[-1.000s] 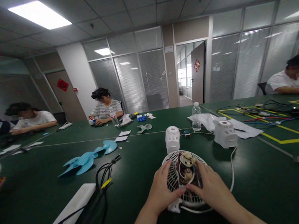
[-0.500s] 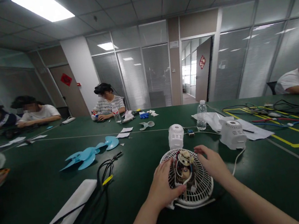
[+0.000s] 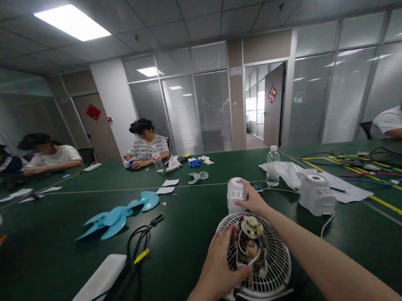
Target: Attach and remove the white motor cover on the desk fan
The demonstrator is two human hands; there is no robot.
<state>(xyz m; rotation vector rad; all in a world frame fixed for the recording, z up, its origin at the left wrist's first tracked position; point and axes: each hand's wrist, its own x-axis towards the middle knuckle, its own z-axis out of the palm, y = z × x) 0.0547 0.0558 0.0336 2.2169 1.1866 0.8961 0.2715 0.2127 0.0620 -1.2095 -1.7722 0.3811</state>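
Note:
In front of me on the green table a white fan grille (image 3: 279, 271) lies with an exposed fan motor (image 3: 251, 247) on it, its wires and a cream plastic gear part on top. My left hand (image 3: 221, 261) curves round the motor's left side, thumb at its front and fingers over the grille. Beyond the grille stands a white vented motor cover (image 3: 234, 194). My right hand (image 3: 252, 199) reaches over to it, with thumb and fingers closed on its right side. A second white motor cover (image 3: 316, 194) with a cable stands further right.
Blue fan blades (image 3: 112, 221), a white power strip (image 3: 89, 298) and black cables (image 3: 137, 267) lie on the left. A water bottle (image 3: 272, 166), plastic and paper (image 3: 350, 185) are at the back right. A co-worker (image 3: 147, 147) sits across the table; others sit at both sides.
My right hand has moved from beside the grille forward to the white motor cover and taken hold of it. My left hand stays at the motor. The view has tilted up slightly.

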